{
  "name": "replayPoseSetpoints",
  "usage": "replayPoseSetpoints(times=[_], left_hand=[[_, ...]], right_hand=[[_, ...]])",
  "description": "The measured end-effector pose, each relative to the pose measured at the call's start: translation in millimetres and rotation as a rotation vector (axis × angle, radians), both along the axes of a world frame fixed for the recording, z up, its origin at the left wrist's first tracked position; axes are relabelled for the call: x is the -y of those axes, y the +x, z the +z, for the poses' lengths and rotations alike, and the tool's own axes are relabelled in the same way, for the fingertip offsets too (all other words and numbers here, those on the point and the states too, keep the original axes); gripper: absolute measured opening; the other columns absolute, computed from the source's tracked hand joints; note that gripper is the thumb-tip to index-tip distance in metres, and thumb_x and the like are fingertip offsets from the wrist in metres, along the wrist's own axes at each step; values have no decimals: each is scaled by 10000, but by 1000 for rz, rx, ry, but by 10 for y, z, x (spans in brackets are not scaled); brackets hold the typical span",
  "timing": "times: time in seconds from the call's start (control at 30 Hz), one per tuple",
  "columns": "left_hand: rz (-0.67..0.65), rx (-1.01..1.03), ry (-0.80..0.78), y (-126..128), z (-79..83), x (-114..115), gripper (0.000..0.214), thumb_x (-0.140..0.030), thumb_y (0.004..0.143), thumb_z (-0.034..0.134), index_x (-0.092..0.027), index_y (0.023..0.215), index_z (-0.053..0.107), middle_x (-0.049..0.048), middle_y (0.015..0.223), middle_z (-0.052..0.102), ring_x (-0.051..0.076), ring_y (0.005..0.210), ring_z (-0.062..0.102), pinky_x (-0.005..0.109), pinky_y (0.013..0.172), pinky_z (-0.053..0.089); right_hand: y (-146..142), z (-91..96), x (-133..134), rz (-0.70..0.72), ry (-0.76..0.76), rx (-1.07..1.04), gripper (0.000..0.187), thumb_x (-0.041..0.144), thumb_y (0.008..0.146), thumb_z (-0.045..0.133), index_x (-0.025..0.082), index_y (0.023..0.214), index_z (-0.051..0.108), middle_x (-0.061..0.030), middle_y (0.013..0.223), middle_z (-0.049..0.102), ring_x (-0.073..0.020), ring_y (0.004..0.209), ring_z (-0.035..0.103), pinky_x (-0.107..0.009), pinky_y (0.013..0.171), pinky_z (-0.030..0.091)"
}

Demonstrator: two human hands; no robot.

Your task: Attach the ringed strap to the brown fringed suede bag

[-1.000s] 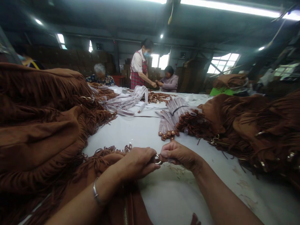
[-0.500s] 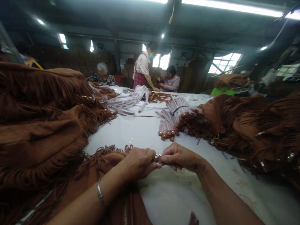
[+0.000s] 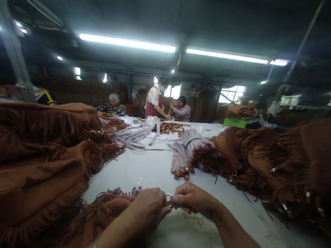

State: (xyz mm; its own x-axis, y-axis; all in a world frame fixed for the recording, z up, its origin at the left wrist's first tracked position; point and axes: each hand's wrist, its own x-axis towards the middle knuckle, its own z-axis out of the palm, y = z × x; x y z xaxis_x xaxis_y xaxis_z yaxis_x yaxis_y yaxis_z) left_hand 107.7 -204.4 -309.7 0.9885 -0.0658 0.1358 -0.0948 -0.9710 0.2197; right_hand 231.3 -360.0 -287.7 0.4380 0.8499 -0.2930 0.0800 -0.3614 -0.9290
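My left hand is closed over the end of a brown fringed suede bag that lies on the white table. A small metal ring shows between my two hands. My right hand is closed in a pinch right at that ring, fingertips almost meeting the left hand's. What else my right fingers hold is hidden.
Tall piles of brown fringed bags rise at the left and right. Wrapped brown straps and pale plastic sleeves lie mid-table. Three people work at the far end, under a dark roof with strip lights.
The camera has tilted up, so my hands and the table sit lower in view and more ceiling shows. My hands keep the same pinch on the ring. The standing person leans further over the table.
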Motion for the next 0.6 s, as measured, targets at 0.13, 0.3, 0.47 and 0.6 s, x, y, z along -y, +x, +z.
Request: replayPoseSetpoints(times=[0.13,0.3,0.47,0.6], left_hand=[[27,-40,79,-10,16,65,253,-361,891,382,-166,888,545,77,865,609,245,778,585,359,674,462],[27,-52,143,-5,13,93,237,-337,885,401,-156,893,554,86,856,612,251,773,590,365,668,467],[120,-79,91,10,34,65,210,-315,875,415,-154,904,547,88,883,611,235,796,585,348,703,452],[128,-14,0,10,4,86,183,-343,828,483,-185,909,528,61,900,598,236,808,563,367,720,439]], right_hand=[[-12,-5,-2,37,48,-6,242,324,692,660,101,612,613,48,457,480,-22,340,348,-136,302,206],[-7,-70,-20,112,49,67,265,324,705,645,111,558,587,63,384,428,-28,318,320,-143,309,206],[-22,-111,-74,89,79,151,286,333,728,618,125,548,538,61,399,419,-38,343,325,-152,330,223],[-21,-46,-60,34,86,107,237,317,729,589,124,596,551,59,434,433,-36,355,328,-146,327,219]])
